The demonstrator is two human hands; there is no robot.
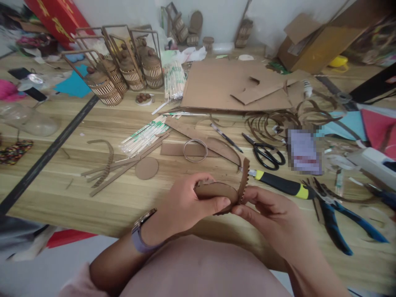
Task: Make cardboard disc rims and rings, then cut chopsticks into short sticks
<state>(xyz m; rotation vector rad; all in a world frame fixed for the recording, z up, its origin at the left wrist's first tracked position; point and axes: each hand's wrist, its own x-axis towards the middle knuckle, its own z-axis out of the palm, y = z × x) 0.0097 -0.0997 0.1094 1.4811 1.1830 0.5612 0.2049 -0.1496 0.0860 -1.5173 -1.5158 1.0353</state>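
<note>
Near the table's front edge, my left hand [188, 206] grips a round cardboard disc [219, 192], thumb on its face and fingers hidden behind it. A notched corrugated cardboard strip [244, 179] runs along the disc's rim, its loose end standing up at the right. My right hand [269, 214] pinches that strip where it meets the disc. Just beyond lie a loose cardboard circle [147, 168], a thin ring [195, 150] on a flat cardboard piece, and a black-and-yellow utility knife [281, 183].
Black scissors [268, 154], a pen [225, 137] and blue-handled pliers [340, 225] lie to the right. Bundled chopsticks [145, 134] and cardboard strips lie left of centre. Behind stand several lantern-like baskets [105, 86], a large cardboard sheet [213, 86] and a carton [309, 45].
</note>
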